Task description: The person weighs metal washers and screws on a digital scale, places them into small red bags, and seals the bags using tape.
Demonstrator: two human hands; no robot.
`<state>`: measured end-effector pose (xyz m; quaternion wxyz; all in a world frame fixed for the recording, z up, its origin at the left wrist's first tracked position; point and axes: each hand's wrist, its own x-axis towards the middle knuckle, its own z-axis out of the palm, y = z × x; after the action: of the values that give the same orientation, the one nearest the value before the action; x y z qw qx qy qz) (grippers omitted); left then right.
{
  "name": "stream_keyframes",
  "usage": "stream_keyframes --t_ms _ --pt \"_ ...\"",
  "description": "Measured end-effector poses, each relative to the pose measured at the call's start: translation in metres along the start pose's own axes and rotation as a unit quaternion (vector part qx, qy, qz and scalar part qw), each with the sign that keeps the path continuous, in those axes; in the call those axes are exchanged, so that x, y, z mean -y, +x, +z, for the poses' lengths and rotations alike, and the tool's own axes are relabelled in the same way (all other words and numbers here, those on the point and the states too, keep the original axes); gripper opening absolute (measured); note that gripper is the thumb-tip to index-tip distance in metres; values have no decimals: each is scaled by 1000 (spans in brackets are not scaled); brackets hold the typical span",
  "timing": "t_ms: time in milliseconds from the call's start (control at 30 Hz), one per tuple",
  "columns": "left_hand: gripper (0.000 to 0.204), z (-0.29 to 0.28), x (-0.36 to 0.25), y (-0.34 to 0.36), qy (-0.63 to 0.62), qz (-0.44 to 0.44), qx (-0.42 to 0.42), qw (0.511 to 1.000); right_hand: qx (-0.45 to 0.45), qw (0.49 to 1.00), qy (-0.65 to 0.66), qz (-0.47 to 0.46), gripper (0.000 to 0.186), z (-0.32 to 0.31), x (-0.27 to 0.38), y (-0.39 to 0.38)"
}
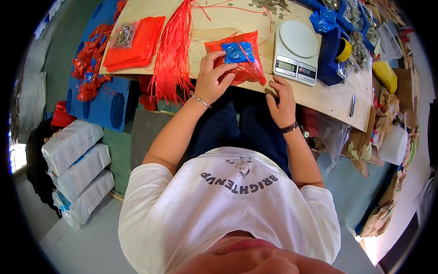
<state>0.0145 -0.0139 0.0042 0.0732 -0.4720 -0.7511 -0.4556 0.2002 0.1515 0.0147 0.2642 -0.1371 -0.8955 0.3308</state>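
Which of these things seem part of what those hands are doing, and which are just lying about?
Probably part of it:
red bag, touched by the left hand
red strings
flat red stack
white scale, near the right hand

Apparently lying about:
pen
yellow roll
white wrapped packages

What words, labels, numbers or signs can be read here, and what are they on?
White shirt: dark curved lettering under a small drawing; I won't copy its words.
Scale: display and button markings, too small to read.
Red bag: no readable print.
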Motion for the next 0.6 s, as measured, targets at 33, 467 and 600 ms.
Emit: stream_keyframes --t_ms 33,467,600 --pt "27 1 -1 -1 3 0 -10 1000 -2 1000 -8 -14 32 -1 -1 1" --pt "19 -5 24 10 -44 4 -58 997 -22 966 -255 18 51 -34 -110 142" --pt "18 -6 29 8 -34 -14 -77 996 39 945 -304 119 57 -36 -128 177"
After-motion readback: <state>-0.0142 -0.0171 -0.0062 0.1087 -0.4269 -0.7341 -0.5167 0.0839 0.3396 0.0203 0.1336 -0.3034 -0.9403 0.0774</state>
